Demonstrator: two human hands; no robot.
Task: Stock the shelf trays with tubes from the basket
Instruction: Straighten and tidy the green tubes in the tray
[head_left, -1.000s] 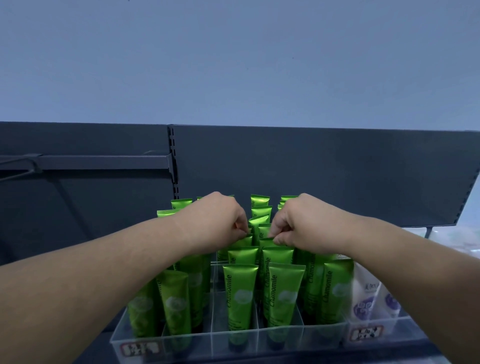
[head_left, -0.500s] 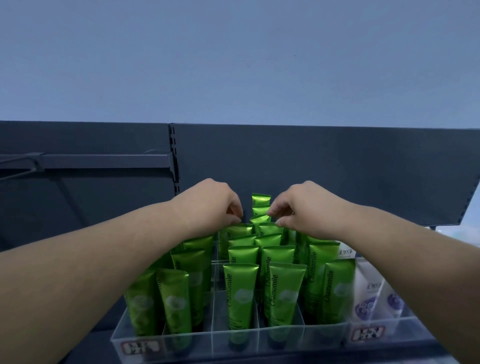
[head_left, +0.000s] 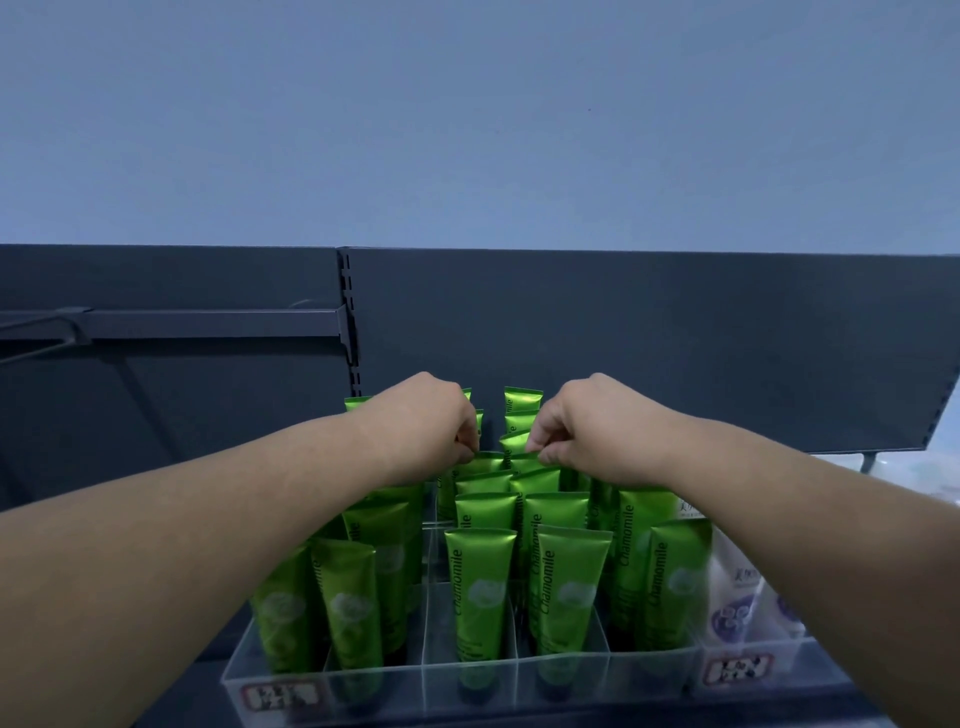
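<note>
A clear plastic shelf tray (head_left: 363, 680) with dividers holds several upright green Chamomile tubes (head_left: 480, 587) in rows. My left hand (head_left: 431, 421) reaches over the left rows and pinches the top edge of a green tube (head_left: 485, 462) in the middle rows. My right hand (head_left: 587, 426) pinches the crimped top of the neighbouring green tube (head_left: 524, 460) just beside it. Both hands sit close together near the back of the tray. The basket is out of view.
White and purple tubes (head_left: 732, 603) stand in a tray compartment at the right. A dark back panel (head_left: 623, 338) rises behind the tray, with a slotted upright (head_left: 350, 312) and a shelf bracket (head_left: 171, 325) to the left. A plain wall fills the top.
Both hands first rose and moved toward the back of the tray, then spread slightly apart. They now pinch tube tops in the middle rows.
</note>
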